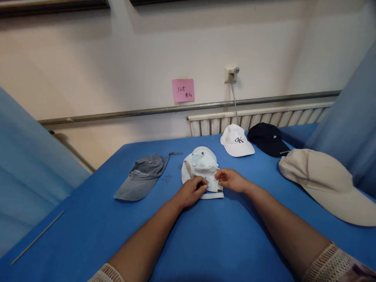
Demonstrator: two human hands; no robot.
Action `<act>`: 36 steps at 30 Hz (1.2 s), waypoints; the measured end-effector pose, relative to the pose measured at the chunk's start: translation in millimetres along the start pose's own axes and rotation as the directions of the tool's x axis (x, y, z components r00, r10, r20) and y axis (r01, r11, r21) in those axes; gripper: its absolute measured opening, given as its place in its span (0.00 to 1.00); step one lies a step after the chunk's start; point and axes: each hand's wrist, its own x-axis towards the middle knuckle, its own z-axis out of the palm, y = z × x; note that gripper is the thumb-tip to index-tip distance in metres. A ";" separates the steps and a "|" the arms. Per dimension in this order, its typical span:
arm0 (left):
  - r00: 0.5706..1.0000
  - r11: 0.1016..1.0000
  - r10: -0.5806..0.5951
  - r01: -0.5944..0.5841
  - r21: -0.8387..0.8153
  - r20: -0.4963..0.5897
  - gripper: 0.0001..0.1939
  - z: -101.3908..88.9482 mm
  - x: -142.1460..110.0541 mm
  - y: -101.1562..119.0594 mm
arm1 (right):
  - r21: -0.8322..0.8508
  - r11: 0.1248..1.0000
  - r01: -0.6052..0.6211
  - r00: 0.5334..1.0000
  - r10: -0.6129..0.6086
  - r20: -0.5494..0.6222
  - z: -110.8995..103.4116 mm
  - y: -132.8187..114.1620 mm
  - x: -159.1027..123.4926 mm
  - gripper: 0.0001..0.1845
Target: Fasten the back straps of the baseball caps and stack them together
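A pale mint-white baseball cap (202,160) lies on the blue-covered table, its brim pointing away from me and its back toward me. A white strap (212,196) with a small metal buckle hangs at its near edge. My left hand (190,192) has its fingers curled on the near left part of the cap, thumb and forefinger close together. From the right, my right hand (232,180) pinches the cap's side edge with bent fingers. The fabric between the two hands looks flattened, and some fingertips are hidden.
Left of the hands rests a grey-blue cap (147,174). A white cap (236,140), a navy cap (267,139) and a large beige cap (320,180) lie to the right. A thin stick (38,237) is at the left. Behind stand a radiator (211,123) and a metal rail (132,113).
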 end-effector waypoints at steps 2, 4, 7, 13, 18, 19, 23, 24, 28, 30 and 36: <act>0.997 0.998 0.068 -0.069 0.013 0.031 0.14 0.0 -1.6 1.9 | -0.115 0.992 0.048 0.999 -0.047 0.012 -1.1 -3.2 -4.5 0.13; 0.987 0.986 0.147 -0.152 0.063 0.071 0.15 2.0 -2.9 3.6 | -0.219 0.969 0.118 0.993 -0.111 0.045 -1.4 -8.0 -9.2 0.15; 0.983 0.979 0.158 -0.168 0.117 0.091 0.08 6.8 -2.6 1.6 | -0.336 0.914 0.229 0.972 -0.195 0.133 -2.2 -17.7 -15.7 0.16; 1.000 0.998 -0.005 0.003 -0.064 -0.031 0.08 11.1 1.7 -17.3 | -0.524 0.818 0.238 0.950 -0.085 0.299 -1.0 -34.4 -23.7 0.27; 0.999 0.987 -0.037 0.030 -0.158 -0.040 0.09 11.7 2.0 -24.0 | -0.592 0.778 0.212 0.956 -0.038 0.291 6.1 -41.2 -27.8 0.30; 0.999 0.986 -0.033 0.027 -0.164 -0.036 0.09 11.6 1.9 -23.7 | -0.595 0.774 0.219 0.955 -0.045 0.294 6.7 -42.2 -28.5 0.28; 1.000 0.984 -0.009 0.004 -0.179 -0.028 0.08 10.3 1.8 -21.0 | -0.584 0.769 0.259 0.954 -0.107 0.281 3.8 -40.1 -27.8 0.22; 1.000 0.984 -0.006 0.001 -0.181 -0.028 0.09 9.9 2.0 -20.5 | -0.563 0.783 0.264 0.953 -0.123 0.276 1.8 -37.1 -26.1 0.20; 1.000 0.982 -0.011 0.007 -0.191 -0.018 0.09 9.5 3.0 -20.2 | -0.336 0.905 0.262 0.950 -0.181 0.253 -8.2 -17.6 -15.1 0.08; 1.000 0.980 -0.018 0.014 -0.199 -0.019 0.09 9.8 3.3 -20.5 | -0.214 0.944 0.251 0.950 -0.198 0.242 -12.2 -10.1 -10.9 0.10; 0.999 0.965 -0.037 0.032 -0.260 -0.016 0.11 9.8 4.0 -21.9 | -0.396 0.885 0.245 0.946 -0.128 0.299 -14.1 -20.3 -17.6 0.16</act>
